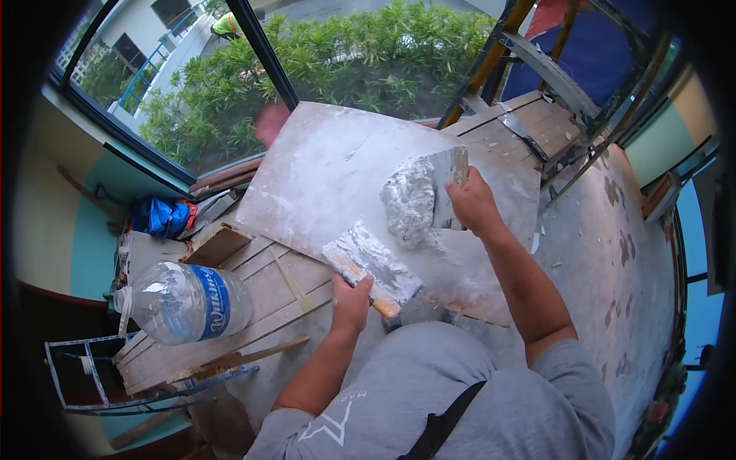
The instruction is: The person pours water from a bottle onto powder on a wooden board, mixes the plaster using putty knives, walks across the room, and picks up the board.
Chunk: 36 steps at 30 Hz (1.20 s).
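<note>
My left hand [353,303] is closed round the orange-edged handle of a wide trowel [373,268], whose blade is coated with white paste. To its right, my right hand [471,201] grips a broad putty knife [450,184], its blade upright against the right side of a mound of white plaster [409,201]. That mound sits on a large pale board [322,165] smeared with white. The trowel is over the board's near edge, just below and left of the mound.
A large clear water bottle [188,303] lies on wooden planks at the left, near a blue bag [159,217]. A scraper [524,136] rests on planks at the upper right, beside a ladder [556,77]. A window [230,92] stands beyond the board.
</note>
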Each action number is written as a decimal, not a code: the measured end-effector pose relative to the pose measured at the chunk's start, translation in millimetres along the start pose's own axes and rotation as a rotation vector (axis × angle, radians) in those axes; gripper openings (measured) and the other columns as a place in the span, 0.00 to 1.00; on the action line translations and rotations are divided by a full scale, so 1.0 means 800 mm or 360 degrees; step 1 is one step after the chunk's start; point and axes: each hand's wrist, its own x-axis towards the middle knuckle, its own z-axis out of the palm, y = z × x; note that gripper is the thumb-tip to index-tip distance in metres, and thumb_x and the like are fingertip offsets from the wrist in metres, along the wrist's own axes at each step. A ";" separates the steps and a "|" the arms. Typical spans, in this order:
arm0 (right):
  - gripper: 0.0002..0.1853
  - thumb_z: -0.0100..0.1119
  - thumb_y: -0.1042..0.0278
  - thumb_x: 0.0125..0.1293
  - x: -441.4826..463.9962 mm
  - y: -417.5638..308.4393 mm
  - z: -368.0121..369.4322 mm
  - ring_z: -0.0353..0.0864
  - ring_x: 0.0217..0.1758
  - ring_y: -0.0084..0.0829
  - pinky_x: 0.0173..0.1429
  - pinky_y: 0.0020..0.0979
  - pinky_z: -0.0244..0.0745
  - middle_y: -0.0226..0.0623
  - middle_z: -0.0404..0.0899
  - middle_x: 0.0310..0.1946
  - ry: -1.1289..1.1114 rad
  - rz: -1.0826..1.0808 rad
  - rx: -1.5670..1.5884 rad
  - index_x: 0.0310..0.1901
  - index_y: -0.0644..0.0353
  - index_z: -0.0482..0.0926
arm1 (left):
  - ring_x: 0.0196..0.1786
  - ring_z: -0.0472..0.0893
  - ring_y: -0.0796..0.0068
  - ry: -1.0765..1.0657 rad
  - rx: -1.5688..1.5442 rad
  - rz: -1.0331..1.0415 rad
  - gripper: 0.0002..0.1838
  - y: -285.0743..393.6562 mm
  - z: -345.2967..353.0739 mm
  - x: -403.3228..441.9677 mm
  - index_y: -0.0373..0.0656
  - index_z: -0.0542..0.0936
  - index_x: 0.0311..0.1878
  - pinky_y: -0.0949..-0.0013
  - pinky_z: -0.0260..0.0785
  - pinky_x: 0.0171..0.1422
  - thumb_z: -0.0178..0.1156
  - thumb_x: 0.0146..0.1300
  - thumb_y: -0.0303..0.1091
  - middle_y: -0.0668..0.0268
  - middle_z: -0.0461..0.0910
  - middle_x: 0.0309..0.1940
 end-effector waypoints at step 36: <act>0.26 0.62 0.58 0.66 0.144 0.045 -0.034 0.83 0.55 0.51 0.59 0.44 0.76 0.59 0.82 0.52 -0.0637 -0.0052 -0.0455 0.57 0.72 0.77 | 0.50 0.82 0.64 0.0218 0.0170 -0.0109 0.20 -0.007 0.046 0.060 0.33 0.70 0.59 0.62 0.76 0.56 0.61 0.65 0.24 0.55 0.80 0.51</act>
